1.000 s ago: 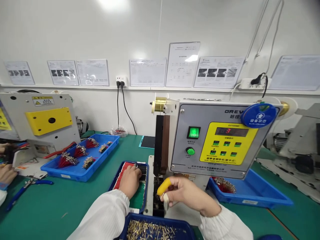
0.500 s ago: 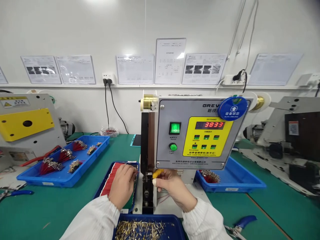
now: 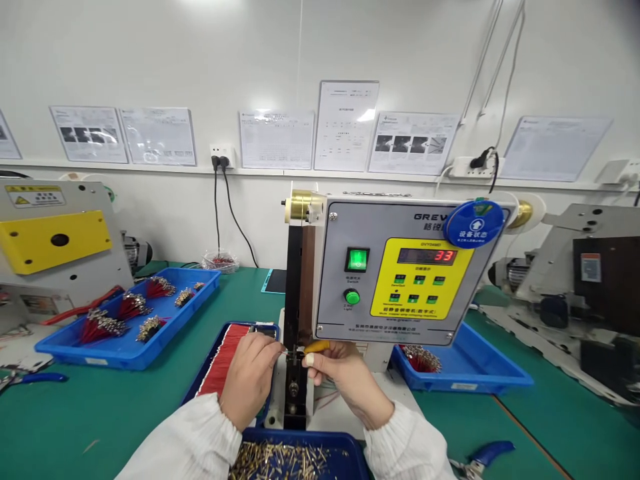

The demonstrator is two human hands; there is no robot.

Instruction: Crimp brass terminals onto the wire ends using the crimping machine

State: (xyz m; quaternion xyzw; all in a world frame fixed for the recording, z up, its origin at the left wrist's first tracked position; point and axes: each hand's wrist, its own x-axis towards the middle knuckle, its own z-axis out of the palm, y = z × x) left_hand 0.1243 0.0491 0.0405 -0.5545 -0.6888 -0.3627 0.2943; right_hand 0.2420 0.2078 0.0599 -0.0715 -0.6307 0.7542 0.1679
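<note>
My left hand point(image 3: 253, 377) is closed in a pinch at the left side of the crimping machine's narrow black work point point(image 3: 294, 367). A thin wire seems to be between its fingertips, mostly hidden. On the right side of that point, my right hand point(image 3: 345, 377) is pinched, with a yellow cover point(image 3: 317, 347) on one finger; the small thing in its grip is too hidden to name. Under my left hand lies a blue tray of red wires point(image 3: 227, 360). In front of the machine stands a dark blue tray point(image 3: 345, 450) with many small brass-coloured pins point(image 3: 280, 460).
The machine's control panel point(image 3: 405, 280) overhangs my right hand. Blue trays with bundles of red wires stand at the left point(image 3: 125, 357) and right point(image 3: 480, 383). Blue-handled pliers point(image 3: 490, 453) lie at the lower right, another pair point(image 3: 43, 377) far left. Neighbouring machines flank both sides.
My left hand has moved right, from over the wire tray to the machine's work point. My right hand has stayed almost in place. The red display reads differently, and the view has shifted slightly.
</note>
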